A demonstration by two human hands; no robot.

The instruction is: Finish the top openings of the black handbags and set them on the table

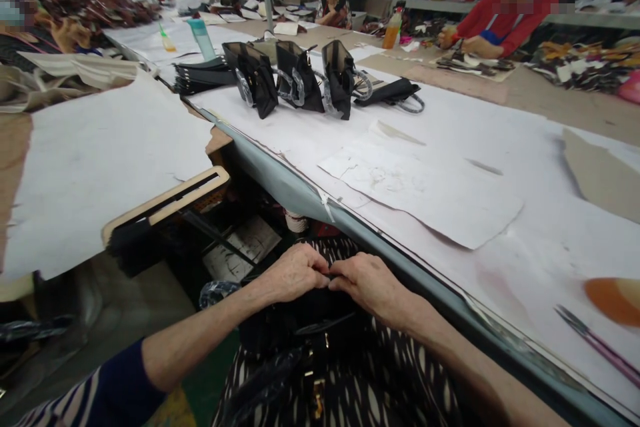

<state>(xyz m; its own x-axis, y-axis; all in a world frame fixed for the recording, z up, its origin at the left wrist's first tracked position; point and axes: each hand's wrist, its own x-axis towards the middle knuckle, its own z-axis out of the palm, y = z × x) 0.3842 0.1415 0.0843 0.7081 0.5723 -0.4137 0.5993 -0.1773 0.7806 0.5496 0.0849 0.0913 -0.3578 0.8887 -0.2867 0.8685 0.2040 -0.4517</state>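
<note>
A black handbag (320,327) with gold-coloured metal fittings lies across my lap, over dark patterned clothing. My left hand (296,271) is closed, thumb and fingers pinching at the bag's far edge. Close beside it, my right hand (371,283) pinches at the same edge, its fingertips almost meeting the left ones. Whatever small part sits between the fingertips is hidden. A plastic-wrapped handle (217,293) sticks out to the left of the bag.
Several black handbags (300,80) with wrapped handles stand on the white-covered table (450,147). Scissors or tweezers (595,340) lie at the right edge. To the left are a wooden-edged stand (167,203) and a paper-covered table (110,140). A person in red (510,20) works opposite.
</note>
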